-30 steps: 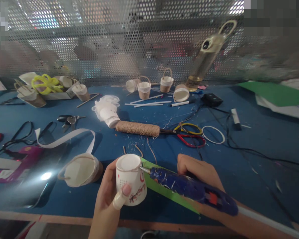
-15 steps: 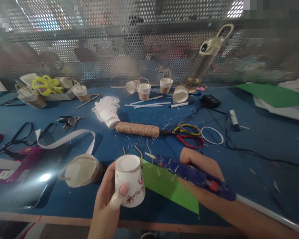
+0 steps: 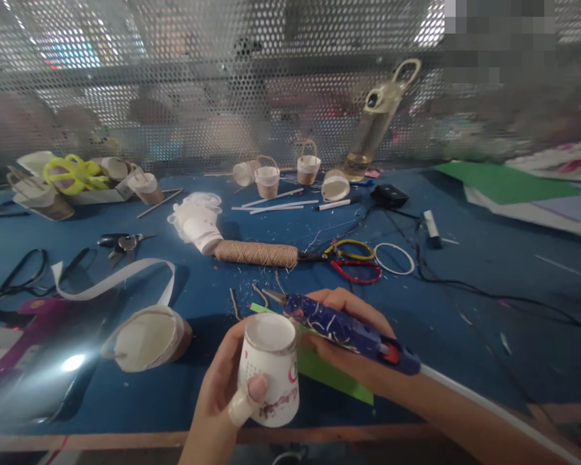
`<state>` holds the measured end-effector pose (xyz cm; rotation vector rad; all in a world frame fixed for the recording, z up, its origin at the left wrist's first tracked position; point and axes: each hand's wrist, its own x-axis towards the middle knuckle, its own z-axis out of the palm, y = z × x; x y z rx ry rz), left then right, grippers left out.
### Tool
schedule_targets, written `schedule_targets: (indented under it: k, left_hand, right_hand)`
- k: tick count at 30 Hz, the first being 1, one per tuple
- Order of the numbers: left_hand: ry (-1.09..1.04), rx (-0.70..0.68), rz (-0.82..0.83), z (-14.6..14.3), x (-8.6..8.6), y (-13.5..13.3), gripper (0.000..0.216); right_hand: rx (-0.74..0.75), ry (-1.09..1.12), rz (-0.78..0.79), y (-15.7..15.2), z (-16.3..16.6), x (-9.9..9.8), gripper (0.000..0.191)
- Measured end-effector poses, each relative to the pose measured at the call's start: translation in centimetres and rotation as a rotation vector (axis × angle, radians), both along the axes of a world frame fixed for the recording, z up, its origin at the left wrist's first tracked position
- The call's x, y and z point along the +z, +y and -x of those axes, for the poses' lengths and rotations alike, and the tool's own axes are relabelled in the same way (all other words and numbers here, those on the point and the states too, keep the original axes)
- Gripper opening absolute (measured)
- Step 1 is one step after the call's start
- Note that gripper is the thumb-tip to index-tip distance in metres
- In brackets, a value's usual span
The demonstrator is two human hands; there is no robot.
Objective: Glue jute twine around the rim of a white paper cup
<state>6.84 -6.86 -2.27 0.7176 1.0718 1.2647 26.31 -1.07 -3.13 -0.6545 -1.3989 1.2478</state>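
My left hand (image 3: 232,381) is wrapped round a white printed paper cup (image 3: 270,394), held upside down with its base facing up. The thumb lies across the front of the cup and has tape or a bandage round it. In my right hand (image 3: 353,310) is a blue glue gun (image 3: 339,326) with a white glue stick (image 3: 494,410) running out of its back. The gun's nozzle is just above and behind the cup's base; whether it touches cannot be told. A green paper piece (image 3: 336,374) lies beneath my right hand.
A twine roll (image 3: 256,253) lies behind my hands beside scissors (image 3: 353,250). Left of the cup stand a small basket (image 3: 150,339) and a purple glue gun (image 3: 29,336). Small cup baskets (image 3: 267,182) and a tilted bottle (image 3: 375,123) are along the mesh panel (image 3: 198,97); a black cord crosses the right side.
The glue gun has come left and closer to the cup, its nozzle now near the base's far edge. The cup has shifted slightly right and down in view, and the camera view has turned right.
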Motion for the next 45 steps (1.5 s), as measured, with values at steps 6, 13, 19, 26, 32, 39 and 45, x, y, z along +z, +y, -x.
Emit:
schedule_targets:
  k: [6, 13, 19, 26, 32, 39, 45]
  left_hand:
    - [0.002, -0.024, -0.004, -0.1, 0.1, -0.1, 0.052]
    - [0.019, -0.074, -0.031, 0.2, -0.2, 0.2, 0.05]
    - [0.0, -0.078, -0.029, 0.2, 0.2, 0.3, 0.04]
    - [-0.036, -0.031, 0.067, 0.0, 1.1, 0.3, 0.041]
    - [-0.036, -0.036, 0.088, 0.0, 1.1, 0.5, 0.043]
    - [-0.051, -0.081, 0.089, 0.4, 0.6, 0.6, 0.046]
    - [-0.079, -0.075, 0.065, 0.3, 0.7, 0.5, 0.041]
  right_hand:
    - [-0.073, -0.062, -0.082, 0.1, -0.4, -0.3, 0.022]
    - [0.04, -0.029, -0.352, 1.1, -1.1, -0.8, 0.017]
    - [0.001, -0.096, -0.358, 1.0, -1.4, -1.0, 0.015]
    - [0.015, -0.125, -0.343, 0.5, -1.5, -0.8, 0.011]
    - [0.008, -0.13, -0.281, 0.4, -1.2, -0.9, 0.02]
    - [0.015, -0.178, -0.245, 0.4, -1.2, -0.8, 0.028]
    - [-0.024, -0.251, -0.258, 0.6, -1.1, -0.5, 0.019]
